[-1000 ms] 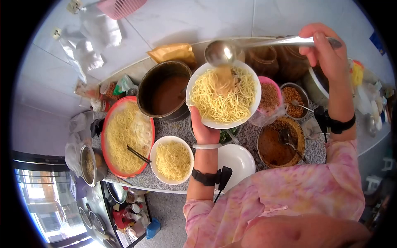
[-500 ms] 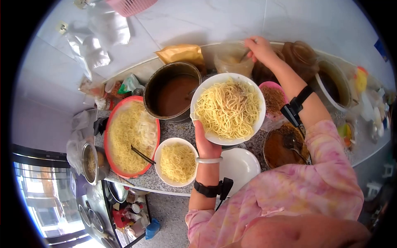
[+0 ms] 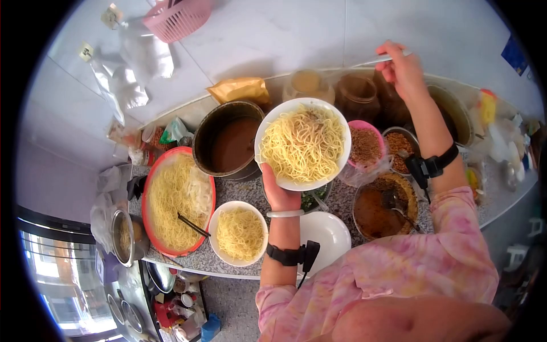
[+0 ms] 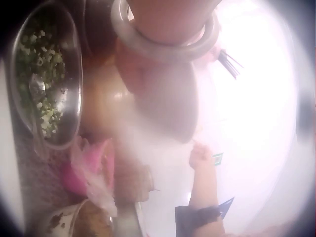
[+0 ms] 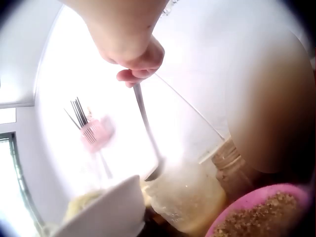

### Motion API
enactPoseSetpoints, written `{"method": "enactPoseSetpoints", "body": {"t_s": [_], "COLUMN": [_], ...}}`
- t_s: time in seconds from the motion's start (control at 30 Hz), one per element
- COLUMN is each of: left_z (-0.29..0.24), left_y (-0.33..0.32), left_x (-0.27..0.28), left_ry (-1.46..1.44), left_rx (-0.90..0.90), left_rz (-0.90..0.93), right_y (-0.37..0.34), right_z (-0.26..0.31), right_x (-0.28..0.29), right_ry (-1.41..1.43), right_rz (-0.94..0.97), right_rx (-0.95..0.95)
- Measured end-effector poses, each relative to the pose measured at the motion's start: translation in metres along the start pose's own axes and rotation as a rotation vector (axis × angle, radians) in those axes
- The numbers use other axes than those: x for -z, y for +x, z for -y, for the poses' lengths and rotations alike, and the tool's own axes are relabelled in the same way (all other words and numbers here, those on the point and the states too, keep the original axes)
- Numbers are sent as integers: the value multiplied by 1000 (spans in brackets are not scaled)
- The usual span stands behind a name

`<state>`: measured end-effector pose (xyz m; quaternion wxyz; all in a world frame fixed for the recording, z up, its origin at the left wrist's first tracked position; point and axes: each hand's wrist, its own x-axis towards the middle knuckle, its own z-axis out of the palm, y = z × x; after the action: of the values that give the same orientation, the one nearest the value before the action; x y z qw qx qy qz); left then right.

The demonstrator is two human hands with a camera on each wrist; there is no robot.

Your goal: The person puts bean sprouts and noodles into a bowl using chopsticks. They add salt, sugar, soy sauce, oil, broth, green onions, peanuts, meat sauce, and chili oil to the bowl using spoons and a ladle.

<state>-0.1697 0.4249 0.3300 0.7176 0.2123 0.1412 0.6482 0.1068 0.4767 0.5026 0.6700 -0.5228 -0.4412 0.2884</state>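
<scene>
My left hand (image 3: 282, 191) holds a white bowl of noodles (image 3: 305, 145) from below, its thumb along the near side. Brownish sauce (image 3: 310, 115) lies on top of the noodles. Up and to the right, my right hand (image 3: 401, 68) grips the handle of a metal ladle (image 5: 143, 113). The ladle's head slants down at the mouth of a cloudy jar (image 5: 187, 197), beside the bowl in the right wrist view. In the left wrist view, the bowl hides most of my left fingers.
A dark pot of brown sauce (image 3: 232, 145), a red-rimmed tray of noodles (image 3: 176, 205) and a second noodle bowl (image 3: 238, 233) stand left. Right are a pink bowl of crumbs (image 3: 364, 145) and a pan of sauce (image 3: 384, 208). Chopped greens (image 4: 44, 64) sit in a metal bowl.
The ladle was pouring sauce onto the noodles, then my right hand dipped low over the jar. Now that hand has risen and shifted right, still gripping the ladle. The bowl stays held.
</scene>
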Motion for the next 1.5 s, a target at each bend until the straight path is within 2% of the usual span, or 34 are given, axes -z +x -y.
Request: {"method": "enactPoseSetpoints", "body": {"t_s": [0.2,0.3,0.37,0.4,0.43,0.53,0.57,0.63,0.67,0.73,0.77,0.83,0.87,0.9,0.93,0.97,1.0,1.03,1.07,1.1,1.17,1.2,1.23,1.3,1.37,1.5], "left_z": [11,14,14,15,17,7,1,-15,-27,-50,-64,-92,-107,-123,-135,-151,-165,-177,-188,-198,-211,-218,-223,-227,-230,-234], "left_y": [3,-6,-21,-29,-37,-66,-77,-96,-106,-121,-127,-138,-144,-148,-151,-155,-158,-160,-161,-161,-158,-157,-155,-147,-135,-116], "left_x": [-16,-26,-31,-30,-30,-31,-29,-20,-20,-8,0,24,33,41,51,63,70,80,93,104,114,119,125,139,148,156], "left_ry": [11,-16,-6,-11,-22,-28,-27,-112,-85,-66,-34,8,39,73,89,98,136,109,119,131,139,146,143,123,89,94], "left_rx": [-15,-5,-8,-25,-39,-86,-84,-111,-114,-117,-123,-117,-132,-142,-144,-151,-155,-138,-140,-148,-138,-138,-128,-137,-129,-91], "left_rz": [-10,22,-71,-120,-161,-149,-159,-157,-178,-209,-222,-241,-244,-240,-238,-241,-239,-236,-241,-245,-248,-270,-261,-295,-268,-226], "right_y": [-37,-55,-59,-56,-53,-36,-24,-5,-3,-2,-11,-35,-45,-59,-70,-90,-82,-84,-93,-92,-83,-87,-91,-96,-105,-120], "right_z": [56,59,48,43,37,8,-10,-40,-48,-59,-55,-47,-52,-54,-63,-57,-99,-112,-121,-126,-137,-145,-145,-143,-143,-128], "right_x": [22,35,33,35,27,-5,-15,-34,-40,-50,-59,-68,-79,-92,-109,-135,-152,-170,-184,-193,-209,-219,-226,-236,-248,-247], "right_ry": [-45,-96,-112,-203,-176,-317,-302,-385,-378,-336,-339,-421,-475,-592,-701,-857,-892,-1056,-941,-952,-542,-290,-295,163,18,8], "right_rz": [144,263,357,382,422,439,463,435,464,368,369,162,137,242,332,418,442,504,460,437,509,408,395,380,341,228], "right_rx": [186,249,492,504,507,270,274,141,150,25,27,303,411,369,445,341,480,340,327,318,-154,-108,-107,-334,-425,-368]}}
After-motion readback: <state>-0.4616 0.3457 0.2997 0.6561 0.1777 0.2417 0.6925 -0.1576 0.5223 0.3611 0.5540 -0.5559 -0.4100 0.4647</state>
